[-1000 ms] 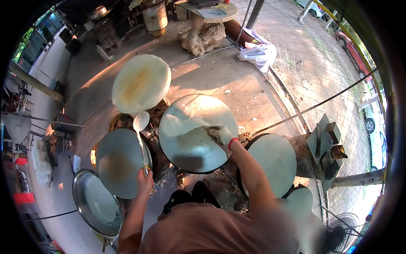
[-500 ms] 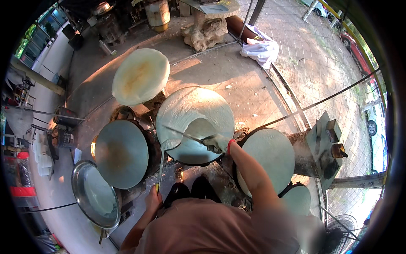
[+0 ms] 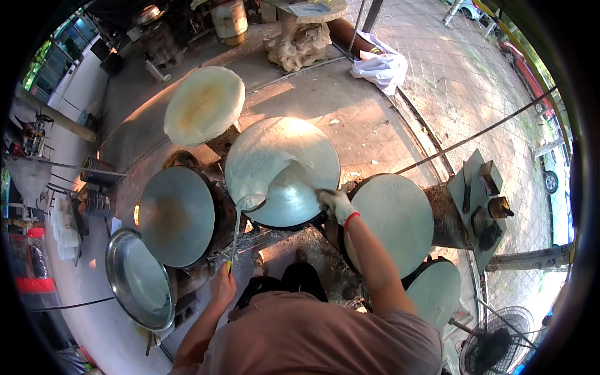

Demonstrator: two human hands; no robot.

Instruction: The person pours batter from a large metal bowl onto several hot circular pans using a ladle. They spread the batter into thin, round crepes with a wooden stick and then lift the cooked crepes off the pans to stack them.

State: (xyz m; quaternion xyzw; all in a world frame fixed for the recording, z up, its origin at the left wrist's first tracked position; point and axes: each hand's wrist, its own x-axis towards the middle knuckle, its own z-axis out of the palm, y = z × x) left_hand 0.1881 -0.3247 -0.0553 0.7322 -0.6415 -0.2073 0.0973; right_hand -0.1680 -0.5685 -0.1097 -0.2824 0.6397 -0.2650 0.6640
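Concrete floor [image 3: 369, 139] surrounds the middle griddle [image 3: 284, 156]; right grip [image 3: 338, 205], nearer, at its four o'clock, contents unclear; left grip [image 3: 222, 285] clasps ladle [image 3: 251, 202] towards one.

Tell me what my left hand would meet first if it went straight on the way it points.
Probably the near-left edge of the middle round griddle; the ladle in your left hand overlaps that edge in the picture. Depth is unclear, so it might pass above or below.
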